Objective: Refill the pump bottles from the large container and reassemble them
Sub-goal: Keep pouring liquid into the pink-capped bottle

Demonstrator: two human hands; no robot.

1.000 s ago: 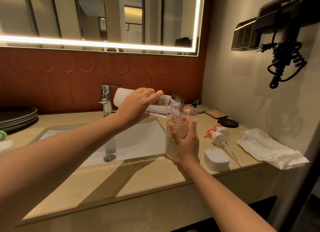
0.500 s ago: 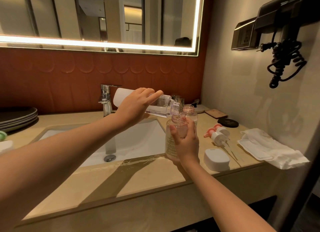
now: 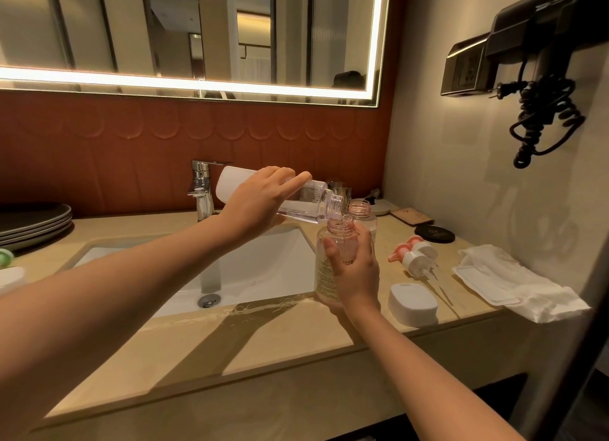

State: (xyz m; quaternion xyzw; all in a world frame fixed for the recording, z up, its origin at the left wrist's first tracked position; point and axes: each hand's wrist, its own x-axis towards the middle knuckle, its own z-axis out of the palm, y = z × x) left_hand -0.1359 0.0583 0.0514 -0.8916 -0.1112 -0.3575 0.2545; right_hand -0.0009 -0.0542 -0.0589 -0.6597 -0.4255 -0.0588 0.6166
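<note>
My left hand (image 3: 260, 200) grips the large clear container (image 3: 306, 201), tipped almost level with its mouth over the neck of a clear pump bottle (image 3: 326, 269). My right hand (image 3: 354, 269) holds that bottle upright at the sink's right edge. A second open bottle (image 3: 362, 211) with a pink threaded neck stands just behind it. Two pump heads (image 3: 412, 253), pink and white, lie on the counter to the right.
A white sink basin (image 3: 263, 269) with a chrome faucet (image 3: 202, 190) sits at centre. A white soap box (image 3: 412, 304) and white cloths (image 3: 514, 282) lie at right. Dark plates (image 3: 36, 223) are stacked at left. A wall hair dryer (image 3: 540, 88) hangs at right.
The large container's mouth has dipped slightly lower over the bottle neck. Both hands hold almost the same position.
</note>
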